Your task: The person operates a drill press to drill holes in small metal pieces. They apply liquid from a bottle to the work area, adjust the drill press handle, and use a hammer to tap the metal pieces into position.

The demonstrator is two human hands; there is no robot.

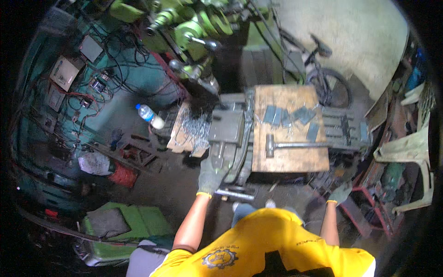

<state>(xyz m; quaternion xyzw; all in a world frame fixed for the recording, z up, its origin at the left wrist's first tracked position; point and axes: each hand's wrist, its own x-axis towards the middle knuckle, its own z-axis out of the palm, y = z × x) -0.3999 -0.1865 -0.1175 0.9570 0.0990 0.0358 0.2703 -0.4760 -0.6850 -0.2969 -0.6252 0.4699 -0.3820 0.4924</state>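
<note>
My left hand (pixel 210 177), in a grey work glove with a yellow cuff, is at the near end of a grey machine vise (pixel 226 126). It seems to touch the vise, but its fingers are too blurred to read. Out to the right, my right hand (pixel 340 194), gloved the same way, hangs low beside a red metal frame (pixel 373 203); its fingers do not show clearly. Right of the vise, a wooden board (pixel 286 164) bears a hammer (pixel 295 145) and several flat grey metal plates (pixel 273 115). A heap of metal shavings (pixel 195 127) lies left of the vise.
A green milling machine (pixel 194 30) rises behind the vise. Near the shavings stands a water bottle (pixel 148 115). A slotted machine table (pixel 339 124) extends right, with a bicycle (pixel 330 83) behind it. A cream plastic chair (pixel 408 157) is at far right, a green padded seat (pixel 147 221) at lower left.
</note>
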